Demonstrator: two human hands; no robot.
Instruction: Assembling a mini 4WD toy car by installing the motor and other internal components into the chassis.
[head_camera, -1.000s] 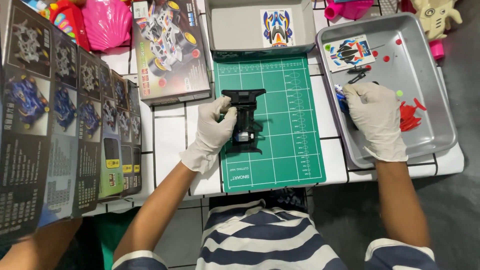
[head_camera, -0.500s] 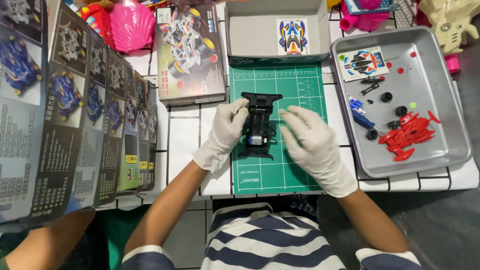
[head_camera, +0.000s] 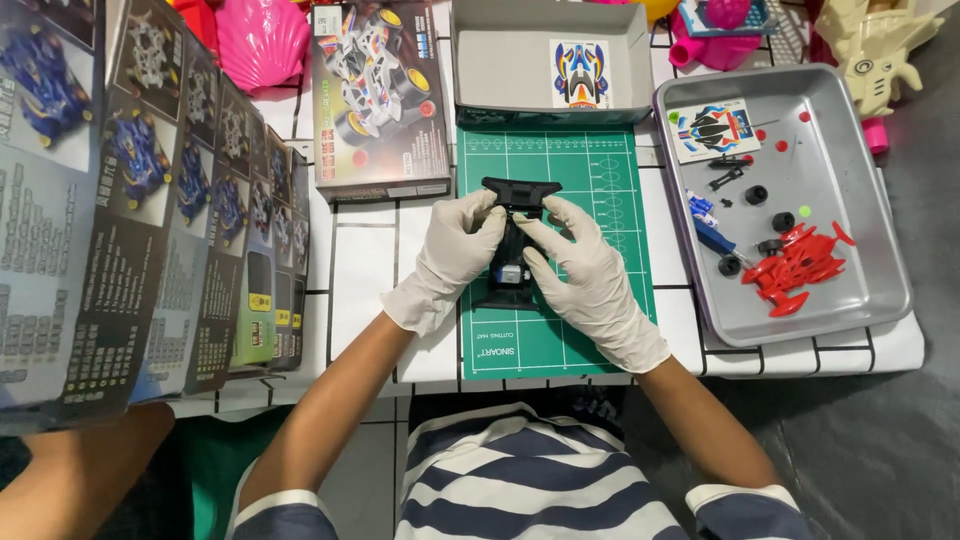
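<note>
Black plastic toy-car chassis (head_camera: 513, 240) lying lengthwise on the green gridded cutting mat (head_camera: 600, 180), pinched between white-gloved left hand (head_camera: 455, 255) at 9 o'clock and white-gloved right hand (head_camera: 590, 275) at 3 o'clock, fingertips closed on its sides. Further at 3 o'clock, grey metal tray (head_camera: 860, 180) with red plastic parts (head_camera: 795, 265); at 12 o'clock, open grey cardboard box (head_camera: 510, 60).

Both hands are covered by white gloves and are brought together at the centre of the frame. The left hand (head_camera: 450, 255) is curled, and the right hand (head_camera: 590, 280) is angled inward; bare forearms are extended from the lower edge.
</note>
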